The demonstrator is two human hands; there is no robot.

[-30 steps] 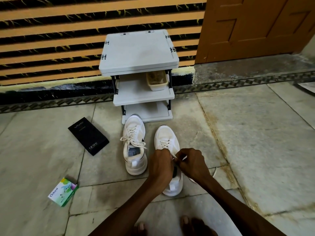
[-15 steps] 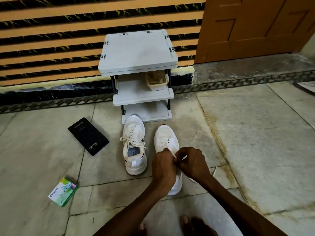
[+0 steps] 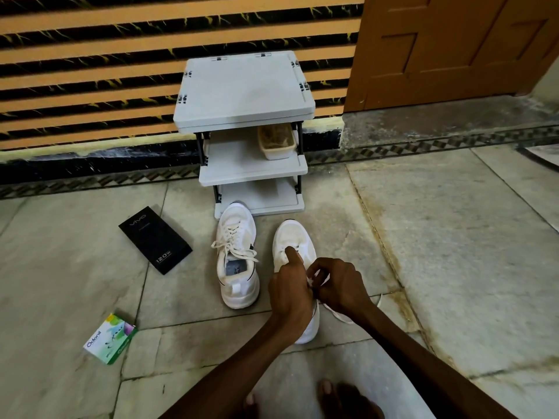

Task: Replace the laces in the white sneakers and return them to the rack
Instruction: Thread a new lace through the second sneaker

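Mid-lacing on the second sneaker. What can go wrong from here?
1. The left hand pins the lacing on the near sneaker with one index finger while the right hand pinches the lace; a slip could slacken it.
2. The lace tail trails on the floor beside that sneaker, towards a bare foot; it may get stepped on or snag.

Black box point(image 3: 155, 239) — "vivo", "120W"; green-white carton point(image 3: 110, 339) — "Odonil"; print on sneaker insole point(image 3: 235, 268) probably unreadable.

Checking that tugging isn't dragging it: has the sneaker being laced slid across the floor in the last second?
No. The sneaker being laced sits where it was: its toe the same gap short of the rack.
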